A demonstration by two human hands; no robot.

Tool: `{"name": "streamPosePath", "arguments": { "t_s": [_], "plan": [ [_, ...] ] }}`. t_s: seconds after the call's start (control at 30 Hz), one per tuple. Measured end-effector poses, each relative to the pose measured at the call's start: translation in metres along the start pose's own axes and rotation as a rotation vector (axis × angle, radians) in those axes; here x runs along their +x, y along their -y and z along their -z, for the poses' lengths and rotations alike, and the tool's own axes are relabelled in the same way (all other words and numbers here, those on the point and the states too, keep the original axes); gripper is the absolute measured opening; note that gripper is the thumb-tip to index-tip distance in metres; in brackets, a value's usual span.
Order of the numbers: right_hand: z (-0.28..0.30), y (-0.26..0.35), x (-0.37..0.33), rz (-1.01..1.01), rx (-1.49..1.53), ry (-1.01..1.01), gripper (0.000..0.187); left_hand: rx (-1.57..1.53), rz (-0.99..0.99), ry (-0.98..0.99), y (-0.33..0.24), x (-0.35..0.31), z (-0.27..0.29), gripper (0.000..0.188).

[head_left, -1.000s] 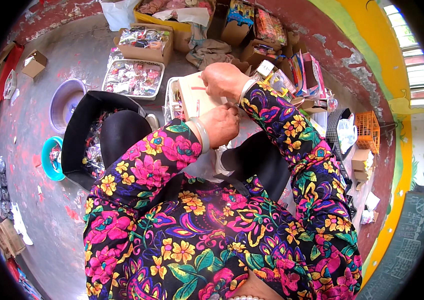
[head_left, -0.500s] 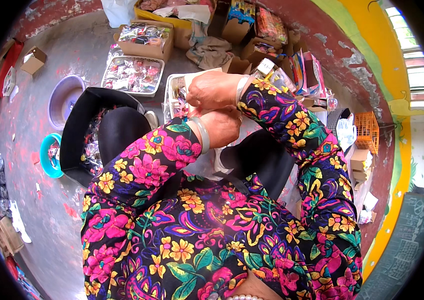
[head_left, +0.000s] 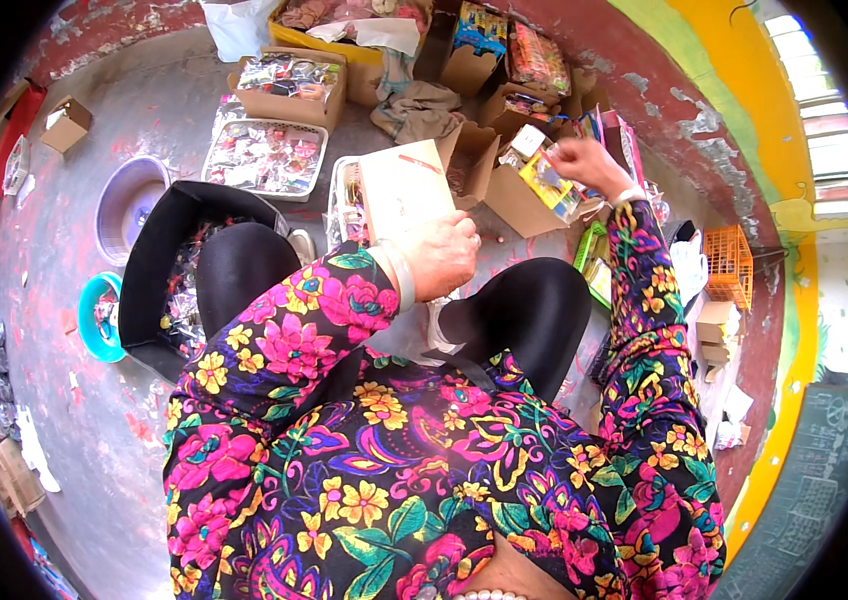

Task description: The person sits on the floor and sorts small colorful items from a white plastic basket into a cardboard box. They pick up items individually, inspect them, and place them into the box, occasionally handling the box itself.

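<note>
L hand's fingertips were mostly hidden; fingers curled, but couldn't tell what they gripped. R hand was small & blurry, fingers bent, grip unclear, arm out fwd over pkgs in a cardboard box. L hand sat at near edge of pale board, partly covering a white basket w/ small items. Knee blocked part of black bin, full of wrapped bits.

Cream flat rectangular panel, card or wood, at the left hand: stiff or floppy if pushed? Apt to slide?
The cream panel is probably stiff: edges look straight, face flat. It may slide, since it seems to overlap the white plastic basket, though the left hand at its near edge might steady it.
</note>
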State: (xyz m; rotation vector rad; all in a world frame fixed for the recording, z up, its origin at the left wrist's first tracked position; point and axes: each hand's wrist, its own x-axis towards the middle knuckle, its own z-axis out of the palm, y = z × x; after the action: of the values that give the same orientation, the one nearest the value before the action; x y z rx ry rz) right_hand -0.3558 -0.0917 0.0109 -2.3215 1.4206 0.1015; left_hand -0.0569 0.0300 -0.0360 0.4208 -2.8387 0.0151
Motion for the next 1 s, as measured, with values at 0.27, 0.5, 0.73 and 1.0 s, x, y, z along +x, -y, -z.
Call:
{"name": "streamPosePath", "arguments": {
  "t_s": [0.27,0.5,0.73,1.0],
  "plan": [
    [-0.041,-0.017,-0.031,-0.206,-0.478,0.04,0.017,0.017,0.006,-0.009,-0.001,-0.004,-0.006,0.014],
    [-0.055,0.134,0.025,-0.064,0.521,-0.256,0.024,0.041,-0.009,0.028,-0.002,0.004,-0.003,0.016],
    [-0.079,0.152,0.042,-0.137,0.311,-0.321,0.018,0.028,-0.013,0.0,-0.004,0.004,-0.008,0.016],
    [-0.061,0.163,0.04,0.232,0.344,-0.011,0.016,0.027,-0.007,0.021,-0.009,0.001,-0.011,0.016]
  ]
}}
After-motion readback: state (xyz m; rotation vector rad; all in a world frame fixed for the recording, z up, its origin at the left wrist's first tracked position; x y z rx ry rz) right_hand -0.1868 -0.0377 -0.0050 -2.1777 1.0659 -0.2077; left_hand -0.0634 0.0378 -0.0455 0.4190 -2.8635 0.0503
